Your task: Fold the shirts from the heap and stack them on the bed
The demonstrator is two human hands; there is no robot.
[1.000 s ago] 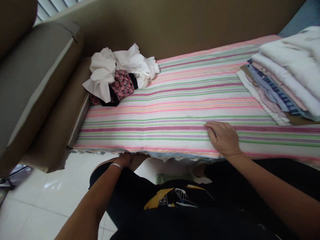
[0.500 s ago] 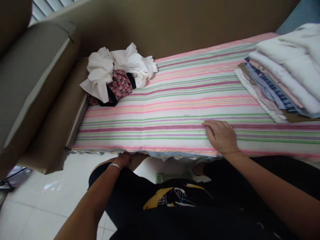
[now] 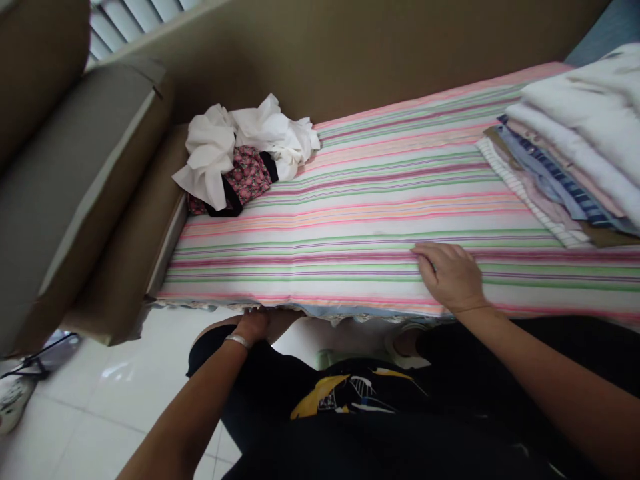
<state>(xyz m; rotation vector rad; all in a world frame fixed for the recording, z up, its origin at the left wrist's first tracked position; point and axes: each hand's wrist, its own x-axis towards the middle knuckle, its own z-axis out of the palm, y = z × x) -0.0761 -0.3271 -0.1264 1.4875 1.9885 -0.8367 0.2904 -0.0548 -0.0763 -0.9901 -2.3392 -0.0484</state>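
Note:
My right hand [image 3: 451, 276] rests palm down on the striped sheet [image 3: 370, 230], holding nothing. Its fingers are loosely bent and the thumb stands a little apart. My left hand [image 3: 253, 325], with a silver bracelet at the wrist, lies on my bent knee just below the sheet's front edge; its fingers show only in part and appear laid over the knee. To the right of my right hand is a stack of folded clothes [image 3: 565, 173], with white garments on top. At the far left end sit a crumpled white cloth [image 3: 207, 147] and a pink floral garment with black trim [image 3: 250, 175].
Grey-and-brown cushions [image 3: 75, 180] are piled at the left. A brown backrest [image 3: 380, 53] runs along the far side. White floor tiles [image 3: 115, 400] show below, with a shoe [image 3: 15, 403] at the left edge.
The whole view has shifted slightly, so things sit a little farther right and a shoe shows at the left. Both hands stay where they were on the sheet and knee.

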